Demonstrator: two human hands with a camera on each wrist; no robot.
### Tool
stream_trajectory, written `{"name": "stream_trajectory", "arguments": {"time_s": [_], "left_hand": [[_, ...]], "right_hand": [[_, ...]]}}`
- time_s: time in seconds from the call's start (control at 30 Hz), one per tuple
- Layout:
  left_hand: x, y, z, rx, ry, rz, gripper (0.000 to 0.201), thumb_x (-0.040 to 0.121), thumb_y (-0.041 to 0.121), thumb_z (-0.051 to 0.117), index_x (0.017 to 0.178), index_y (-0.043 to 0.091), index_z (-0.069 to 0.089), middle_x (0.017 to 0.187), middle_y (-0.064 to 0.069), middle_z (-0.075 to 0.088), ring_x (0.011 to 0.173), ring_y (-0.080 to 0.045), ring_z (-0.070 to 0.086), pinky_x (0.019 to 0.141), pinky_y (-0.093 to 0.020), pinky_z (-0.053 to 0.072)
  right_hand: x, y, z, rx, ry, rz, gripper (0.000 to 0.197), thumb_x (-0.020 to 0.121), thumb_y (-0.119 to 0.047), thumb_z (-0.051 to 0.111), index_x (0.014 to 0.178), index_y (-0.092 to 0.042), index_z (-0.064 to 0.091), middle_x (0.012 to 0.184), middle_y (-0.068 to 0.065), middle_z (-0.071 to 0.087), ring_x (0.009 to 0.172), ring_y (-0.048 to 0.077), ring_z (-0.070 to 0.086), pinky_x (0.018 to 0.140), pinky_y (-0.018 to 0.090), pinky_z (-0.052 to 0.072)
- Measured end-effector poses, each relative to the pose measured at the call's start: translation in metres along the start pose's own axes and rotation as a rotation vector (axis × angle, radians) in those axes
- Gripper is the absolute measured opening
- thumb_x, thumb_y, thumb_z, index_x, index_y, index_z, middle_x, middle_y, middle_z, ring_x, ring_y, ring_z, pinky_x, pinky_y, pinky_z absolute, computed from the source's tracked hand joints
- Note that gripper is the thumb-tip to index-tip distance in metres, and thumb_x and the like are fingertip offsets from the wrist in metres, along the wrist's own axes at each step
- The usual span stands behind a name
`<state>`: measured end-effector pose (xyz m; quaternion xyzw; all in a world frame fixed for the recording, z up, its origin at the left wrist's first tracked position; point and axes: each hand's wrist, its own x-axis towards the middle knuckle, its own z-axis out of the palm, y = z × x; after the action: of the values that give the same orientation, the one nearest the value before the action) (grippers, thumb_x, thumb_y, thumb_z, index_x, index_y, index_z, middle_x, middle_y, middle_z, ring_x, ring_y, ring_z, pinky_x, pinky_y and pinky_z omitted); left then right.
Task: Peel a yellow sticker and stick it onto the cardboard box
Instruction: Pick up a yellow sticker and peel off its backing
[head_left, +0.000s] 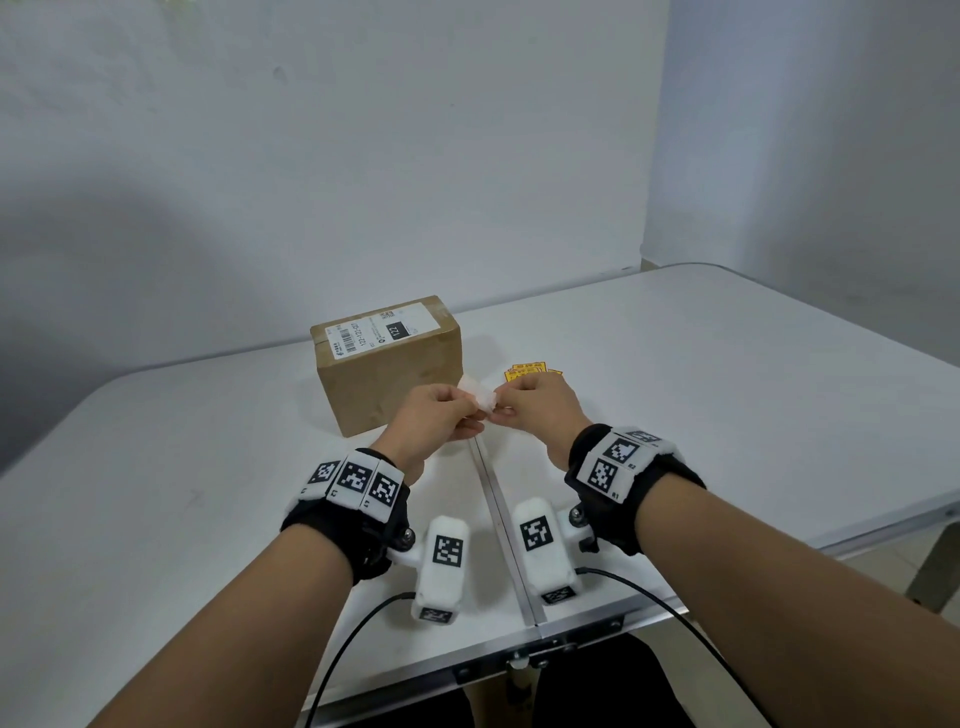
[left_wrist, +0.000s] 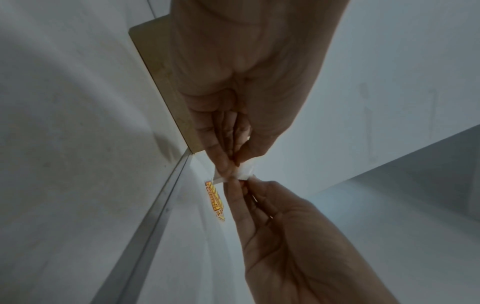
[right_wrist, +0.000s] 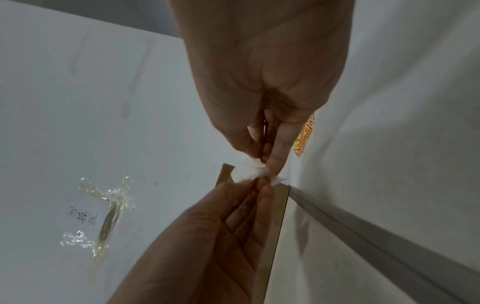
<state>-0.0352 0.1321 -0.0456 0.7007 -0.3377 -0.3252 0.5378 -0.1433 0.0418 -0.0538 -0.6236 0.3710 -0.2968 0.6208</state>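
Above the white table, both hands hold one small white paper piece (head_left: 478, 395), and only its white side shows. My left hand (head_left: 466, 411) pinches its left end; my right hand (head_left: 502, 404) pinches its right end. The wrist views show the same white piece (left_wrist: 245, 171) (right_wrist: 246, 172) between left hand (left_wrist: 230, 164) (right_wrist: 255, 185) and right hand (left_wrist: 242, 183) (right_wrist: 267, 164). Yellow stickers (head_left: 530, 370) (left_wrist: 217, 202) (right_wrist: 303, 137) lie flat on the table behind my right hand. The cardboard box (head_left: 389, 364) (left_wrist: 166, 82) (right_wrist: 275, 226), with a white shipping label on top, stands just behind my left hand.
A metal seam strip (head_left: 498, 499) runs down the middle of the table (head_left: 727, 389) towards me. Grey walls close the back and right side. A taped paper note (right_wrist: 96, 214) hangs on the wall in the right wrist view. Cables trail from the wrist cameras over the front edge.
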Motion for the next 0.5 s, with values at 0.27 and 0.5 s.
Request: {"name": "stream_trajectory", "arguments": {"time_s": [0.27,0.5], "left_hand": [[0.0019,0.0016,0.0062,0.016,0.064,0.094,0.013,0.087,0.019,0.065,0.087,0.006,0.063,0.078,-0.002,0.067,0.07,-0.011,0.059,0.072,-0.02,0.052],[0.0042,-0.001,0.0006,-0.016,0.021,0.08,0.011,0.088,0.008,0.062,0.078,0.009,0.058,0.08,-0.005,0.064,0.074,-0.013,0.06,0.075,-0.021,0.051]], "right_hand": [[0.0016,0.0025,0.0043,-0.017,0.005,-0.038,0.017,0.08,-0.002,0.059,0.088,0.011,0.066,0.084,0.016,0.067,0.076,0.022,0.069,0.09,0.038,0.058],[0.0065,0.005,0.0002,0.044,-0.009,0.047,0.013,0.075,-0.006,0.058,0.074,0.002,0.068,0.084,0.016,0.068,0.082,0.025,0.072,0.091,0.038,0.058]]}}
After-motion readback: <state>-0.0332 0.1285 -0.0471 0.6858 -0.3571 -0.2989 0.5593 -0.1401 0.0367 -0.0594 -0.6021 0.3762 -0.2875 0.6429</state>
